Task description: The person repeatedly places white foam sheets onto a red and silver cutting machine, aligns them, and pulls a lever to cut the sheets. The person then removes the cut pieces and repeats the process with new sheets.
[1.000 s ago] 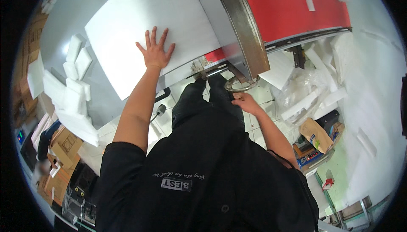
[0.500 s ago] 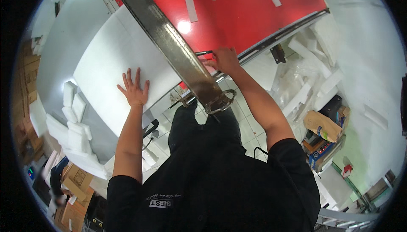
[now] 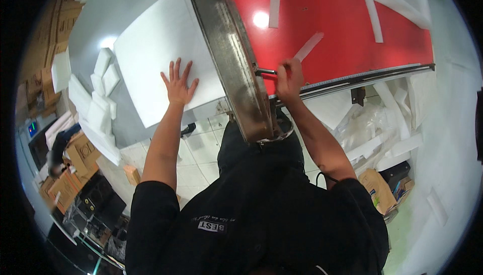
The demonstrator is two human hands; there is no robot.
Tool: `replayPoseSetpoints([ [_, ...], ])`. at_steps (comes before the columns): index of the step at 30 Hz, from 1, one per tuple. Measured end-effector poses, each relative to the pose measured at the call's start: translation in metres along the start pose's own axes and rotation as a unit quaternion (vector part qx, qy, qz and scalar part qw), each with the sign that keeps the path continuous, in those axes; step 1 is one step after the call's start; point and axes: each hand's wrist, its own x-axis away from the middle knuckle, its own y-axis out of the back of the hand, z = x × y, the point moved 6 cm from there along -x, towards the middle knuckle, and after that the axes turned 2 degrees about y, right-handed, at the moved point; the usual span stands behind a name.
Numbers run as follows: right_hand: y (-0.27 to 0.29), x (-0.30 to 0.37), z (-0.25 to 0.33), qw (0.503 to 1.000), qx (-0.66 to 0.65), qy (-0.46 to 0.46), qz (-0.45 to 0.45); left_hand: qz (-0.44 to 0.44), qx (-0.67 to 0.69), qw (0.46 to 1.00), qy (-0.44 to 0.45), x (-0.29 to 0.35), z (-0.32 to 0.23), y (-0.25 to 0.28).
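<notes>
Flat on a white foam sheet (image 3: 156, 49) lies my left hand (image 3: 178, 86), its fingers spread. A long steel beam (image 3: 232, 49) runs from the far side toward my body, just right of the sheet. Beyond it, over the red tabletop (image 3: 342, 33), my right hand (image 3: 290, 80) has curled fingers, blurred by motion. A narrow white foam strip (image 3: 309, 47) slants away from those fingers; its near end meets them. Close to that hand's left, a thin black rod (image 3: 266, 71) sticks out from the beam.
A metal rail with a scale (image 3: 362, 79) edges the red top. Two pale strips, one of them a long strip (image 3: 274, 1), lie farther back. White foam blocks (image 3: 104, 81) sit at left; foam offcuts and clear plastic (image 3: 370, 124) lie at right. Cardboard boxes (image 3: 75, 167) stand lower left.
My right hand has moved right, away from the beam, and the foam strip now shows beyond it. My left hand stays flat on the sheet. The whole view has shifted and turned.
</notes>
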Motion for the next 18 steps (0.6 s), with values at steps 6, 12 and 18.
replayPoseSetpoints([
  [6,-0.032,-0.094,-0.015,0.998,0.032,-0.015,-0.06,-0.015,-0.009,1.0,-0.016,-0.007,-0.001,0.0],
  [12,0.138,0.077,-0.049,0.951,0.132,-0.266,-0.086,-0.023,-0.004,1.0,-0.01,0.002,-0.001,0.001],
  [18,0.103,0.297,-0.011,0.804,0.058,-0.505,0.308,-0.043,-0.033,0.998,-0.016,0.006,0.001,-0.001],
])
